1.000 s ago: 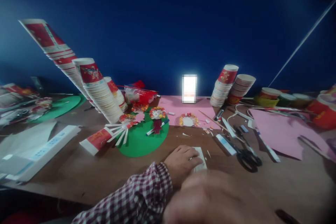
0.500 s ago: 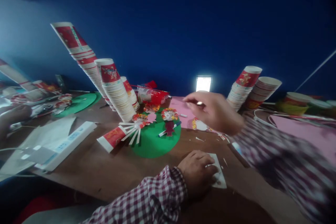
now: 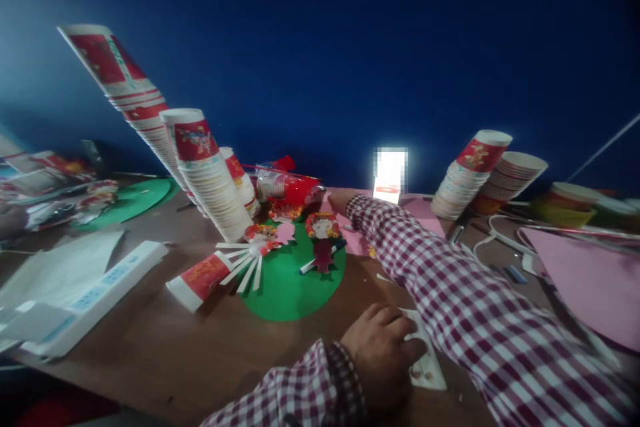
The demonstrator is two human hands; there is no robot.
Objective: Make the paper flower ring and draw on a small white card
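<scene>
My left hand (image 3: 383,350) lies palm down on the table at the front, fingers apart and slightly bent, over the edge of a small white paper sheet (image 3: 429,373) with little brownish marks. My right hand (image 3: 343,201) reaches far forward across a pink paper sheet (image 3: 425,213), close to a clear-and-red plastic package (image 3: 297,190). Its fingers are mostly hidden and blurred, so I cannot see what it touches. Left of it, on a green paper circle (image 3: 285,300), lie flower-edged paper cut-outs (image 3: 320,225), a dark red paper figure (image 3: 324,255) and a marker pen (image 3: 310,268).
Tall stacks of paper cups (image 3: 205,173) lean at the left, with more cups (image 3: 473,173) at the right. A red paper cup (image 3: 200,280) lies near a power strip (image 3: 100,300). A bright phone screen (image 3: 390,177) stands by the blue wall. Pink paper (image 3: 590,280) is at far right.
My right hand has moved forward and left, from above the pink sheet to its far left side, the sleeve now stretching across the table. My left hand stays on the white paper.
</scene>
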